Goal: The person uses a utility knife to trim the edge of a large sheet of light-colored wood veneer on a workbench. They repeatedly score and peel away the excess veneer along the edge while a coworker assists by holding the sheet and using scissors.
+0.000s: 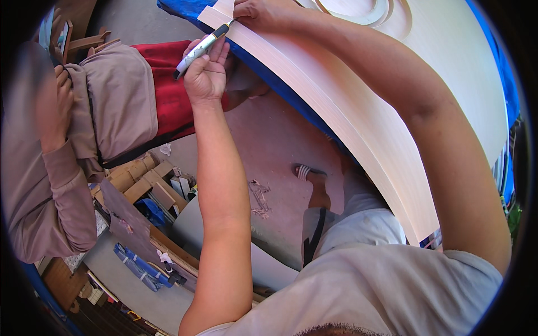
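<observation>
Gripping one marker (pixel 200 49), left hand (pixel 206 73)

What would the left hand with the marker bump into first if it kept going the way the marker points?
Probably the edge of the pale wooden board: the marker in the left hand points up-right, its tip already at that edge beside the right hand.

One marker (pixel 200 49), one board (pixel 358 112)
</observation>
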### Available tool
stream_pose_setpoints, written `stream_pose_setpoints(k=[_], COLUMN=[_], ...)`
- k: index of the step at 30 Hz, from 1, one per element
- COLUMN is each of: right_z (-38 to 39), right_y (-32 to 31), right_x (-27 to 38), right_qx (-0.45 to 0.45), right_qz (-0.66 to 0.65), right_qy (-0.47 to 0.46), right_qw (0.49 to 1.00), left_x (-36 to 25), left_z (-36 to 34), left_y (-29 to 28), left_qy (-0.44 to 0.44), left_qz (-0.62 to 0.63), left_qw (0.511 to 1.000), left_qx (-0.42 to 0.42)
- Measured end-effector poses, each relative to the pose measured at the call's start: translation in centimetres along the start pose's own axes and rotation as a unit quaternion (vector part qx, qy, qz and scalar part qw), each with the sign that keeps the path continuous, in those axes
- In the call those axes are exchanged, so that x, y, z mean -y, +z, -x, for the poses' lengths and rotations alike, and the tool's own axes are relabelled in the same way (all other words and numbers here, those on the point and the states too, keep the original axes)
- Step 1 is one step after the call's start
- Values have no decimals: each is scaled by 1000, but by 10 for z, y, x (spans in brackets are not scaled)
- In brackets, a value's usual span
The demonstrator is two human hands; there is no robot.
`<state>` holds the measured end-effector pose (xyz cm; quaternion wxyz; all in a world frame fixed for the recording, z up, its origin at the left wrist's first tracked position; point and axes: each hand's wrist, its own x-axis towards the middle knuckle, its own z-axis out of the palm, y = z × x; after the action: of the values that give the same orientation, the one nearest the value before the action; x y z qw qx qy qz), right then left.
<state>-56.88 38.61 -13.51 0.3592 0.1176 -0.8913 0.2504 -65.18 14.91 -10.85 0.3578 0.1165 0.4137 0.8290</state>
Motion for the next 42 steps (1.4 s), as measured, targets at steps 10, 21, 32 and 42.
stream_pose_setpoints(k=[10,21,32,42], right_z=[13,26,33,42], right_y=[-7,-14,-31,-41], right_x=[7,11,18,26], right_qx=[9,6,15,23], right_qz=[6,5,18,11], right_qy=[8,8,-1,-1], right_qw=[1000,1000,1000,1000], left_x=[8,18,24,32], left_z=[13,25,36,52], left_y=[5,14,27,35], left_qy=[-3,-5,-10,-13], left_qz=[0,-1,-5,-9], left_qw=[1000,1000,1000,1000], left_qx=[16,11,8,-1])
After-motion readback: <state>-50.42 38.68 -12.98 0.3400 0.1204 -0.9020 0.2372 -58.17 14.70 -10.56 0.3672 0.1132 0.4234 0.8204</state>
